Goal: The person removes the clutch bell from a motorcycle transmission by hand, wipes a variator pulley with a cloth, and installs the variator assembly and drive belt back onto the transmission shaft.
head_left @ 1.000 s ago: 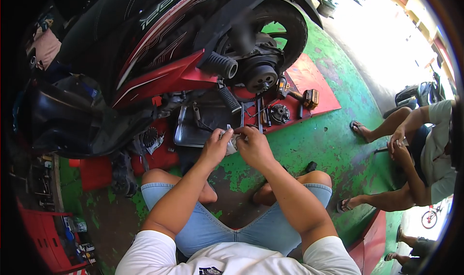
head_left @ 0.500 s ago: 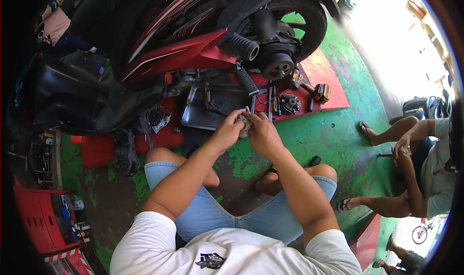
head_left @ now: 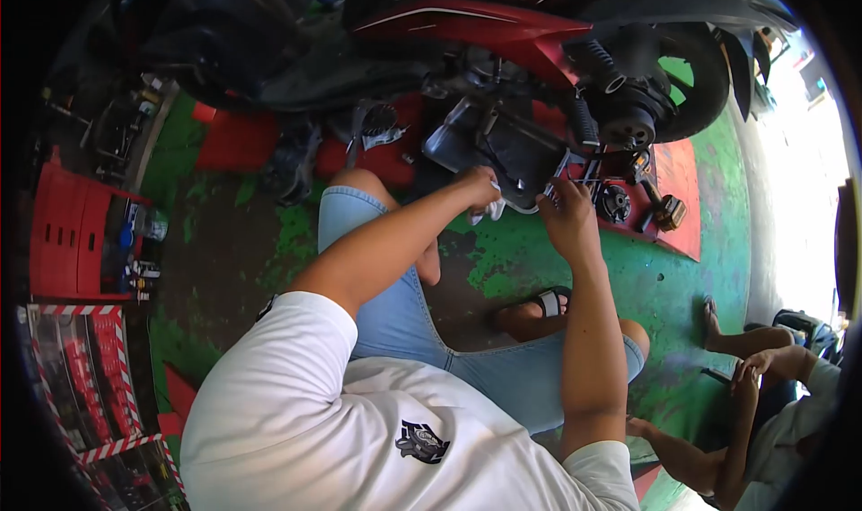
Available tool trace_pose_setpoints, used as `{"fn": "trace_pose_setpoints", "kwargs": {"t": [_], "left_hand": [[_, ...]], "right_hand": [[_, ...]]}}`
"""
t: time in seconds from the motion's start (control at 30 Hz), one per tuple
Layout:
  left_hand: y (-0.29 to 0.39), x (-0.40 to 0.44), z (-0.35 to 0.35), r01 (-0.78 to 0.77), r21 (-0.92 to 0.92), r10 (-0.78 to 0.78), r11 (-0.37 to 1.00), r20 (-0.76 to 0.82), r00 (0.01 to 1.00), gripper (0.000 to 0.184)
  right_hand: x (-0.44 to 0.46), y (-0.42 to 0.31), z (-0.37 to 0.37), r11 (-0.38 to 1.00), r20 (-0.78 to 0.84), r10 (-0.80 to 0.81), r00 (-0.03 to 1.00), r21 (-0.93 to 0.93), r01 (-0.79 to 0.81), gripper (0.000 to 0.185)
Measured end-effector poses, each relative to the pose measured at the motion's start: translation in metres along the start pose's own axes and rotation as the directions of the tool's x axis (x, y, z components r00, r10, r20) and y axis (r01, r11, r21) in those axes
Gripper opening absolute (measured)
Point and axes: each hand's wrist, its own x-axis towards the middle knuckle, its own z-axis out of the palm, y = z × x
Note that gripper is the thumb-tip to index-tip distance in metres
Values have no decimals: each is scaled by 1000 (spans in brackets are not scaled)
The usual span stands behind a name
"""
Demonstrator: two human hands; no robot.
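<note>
My left hand point(head_left: 478, 188) is closed around a crumpled pale rag point(head_left: 489, 209), in front of the near edge of a dark metal tray point(head_left: 537, 148). Over the tray's right corner, my right hand point(head_left: 571, 216) has its fingers bent together. A small shiny bit shows at those fingertips, too small to name. Just beyond that hand lie several metal tools. To its right sits a round clutch-like part point(head_left: 614, 203). A cordless impact driver point(head_left: 663, 207) rests farther right on the red platform point(head_left: 684, 233).
A red and black scooter point(head_left: 467, 28) stands over the platform, its exposed drive hub point(head_left: 626, 130) facing me. A dark cover point(head_left: 292, 162) lies at left, near a red tool cabinet point(head_left: 67, 233). Another person point(head_left: 763, 421) sits at lower right.
My hands have moved apart; before, they were together on the rag. The rag stays in my left hand while my right has reached toward the tools. The view has swung left.
</note>
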Motion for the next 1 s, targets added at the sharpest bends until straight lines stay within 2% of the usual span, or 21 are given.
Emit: {"fn": "trace_pose_setpoints", "kwargs": {"t": [0.03, 0.1, 0.13, 0.2, 0.27, 0.33, 0.4, 0.43, 0.5, 0.53, 0.67, 0.73, 0.8, 0.83, 0.9, 0.93, 1.0], "left_hand": [[-9, 7, 0, 8, -5, -8, 1000, -6, 1000, 33], [-23, 24, -2, 153, 286, -182, 946, 75, 981, 33], [-28, 31, -7, 155, 283, -183, 946, 74, 980, 33], [-40, 40, -23, 249, 443, -311, 861, 71, 948, 33], [2, -15, -71, 386, 407, -372, 828, -116, 921, 36], [-27, -1, -88, 402, 387, -345, 830, -212, 915, 39], [-44, 0, -104, 502, 305, -387, 810, -366, 847, 40], [-42, -5, -111, 491, 309, -375, 814, -366, 852, 40], [-36, -14, -119, 536, 469, -438, 702, -308, 844, 37], [-34, -14, -117, 523, 476, -423, 707, -309, 852, 37], [-3, -17, -93, 380, 431, -362, 819, -126, 924, 37], [10, -18, -69, 265, 432, -238, 862, -118, 964, 38], [24, -12, -50, 39, 368, -31, 929, -27, 999, 40], [33, -9, -40, 9, 381, -2, 925, -18, 1000, 40], [54, 2, -21, -99, 65, 102, 993, -45, 994, 38], [65, 10, -11, -121, 75, 124, 990, -33, 992, 38], [87, 27, 9, -228, -174, 208, 958, -126, 970, 39]], "right_hand": [[0, 0, 0, 1000, -12, -9, 1000, 4, 9, 42], [-3, 0, -2, 1000, -41, -18, 999, 8, 18, 43], [-4, 0, -3, 1000, -40, -20, 999, 7, 20, 43], [-1, 1, -1, 999, -43, -21, 999, 33, 22, 43], [-2, -2, -4, 999, -58, -19, 998, 42, 22, 43], [-4, -14, -9, 999, -65, -5, 998, 33, 7, 43], [-7, -13, -13, 1000, -80, 8, 997, 25, -6, 43], [-8, -8, -11, 1000, -107, -18, 994, 2, 19, 42], [-8, 1, -7, 997, -160, -73, 984, -45, 67, 42], [-8, 4, -7, 997, -176, -67, 982, -48, 60, 42], [-5, 11, -4, 999, -161, -26, 987, -37, 20, 39], [-3, 13, -2, 999, -141, -33, 989, -48, 26, 36], [-1, 9, -3, 999, -143, 22, 989, -26, -26, 33], [1, 9, -6, 998, -116, 60, 991, 9, -60, 30], [6, 16, -19, 997, -197, 72, 978, 19, -70, 30], [7, 19, -24, 997, -243, 72, 967, 29, -67, 29], [13, 24, -40, 997, -303, 78, 950, 36, -70, 29]]}}
